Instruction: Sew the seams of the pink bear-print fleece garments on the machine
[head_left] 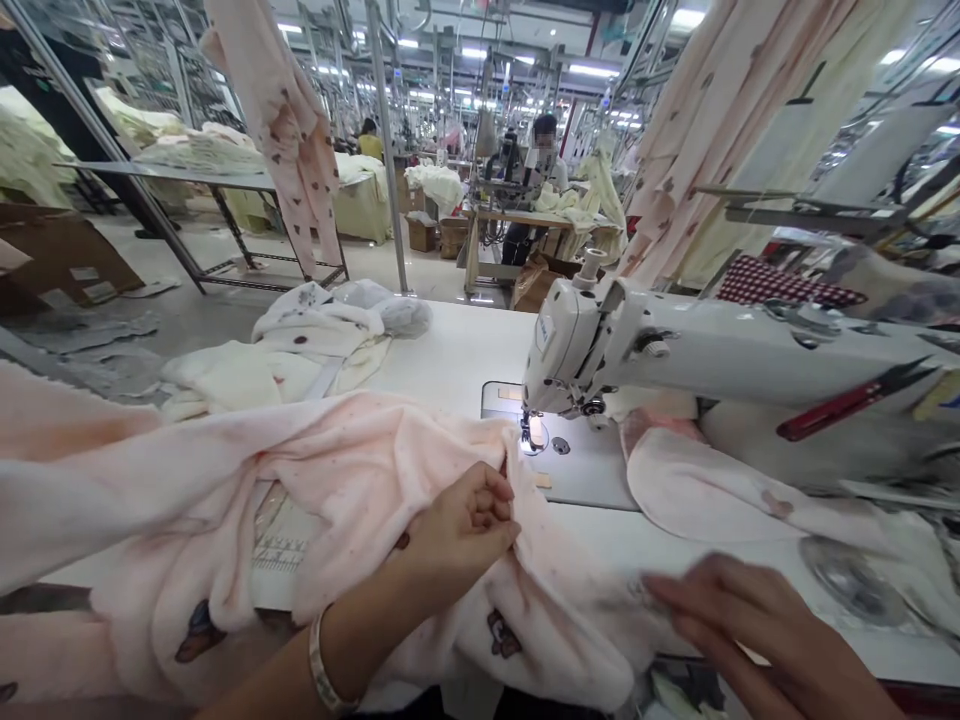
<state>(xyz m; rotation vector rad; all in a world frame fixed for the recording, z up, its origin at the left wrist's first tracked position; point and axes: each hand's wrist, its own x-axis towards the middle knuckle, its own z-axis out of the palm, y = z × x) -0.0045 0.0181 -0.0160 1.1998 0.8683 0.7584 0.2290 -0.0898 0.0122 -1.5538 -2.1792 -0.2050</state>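
Soft pink plush fabric [352, 440] with small printed bears spreads over the sewing machine table and hangs over its front edge. My left hand [469, 525], a bangle on its wrist, is closed with a fold of this fabric pinched between thumb and curled fingers. That fold lies just in front of the lit needle and presser foot [531, 432] of the white sewing machine [577, 340]. At the lower right, my right hand [750, 620] is smeared by motion beside the fabric's right end; whether its fingers grip the cloth cannot be made out.
Cream and white cloth pieces [307, 335] are heaped at the table's back left. Another pale pink piece [697, 485] lies under the machine arm, where red-handled snips [855, 400] rest. Pink garments [296, 140] hang from rails. A person [541, 150] sits at a machine farther back.
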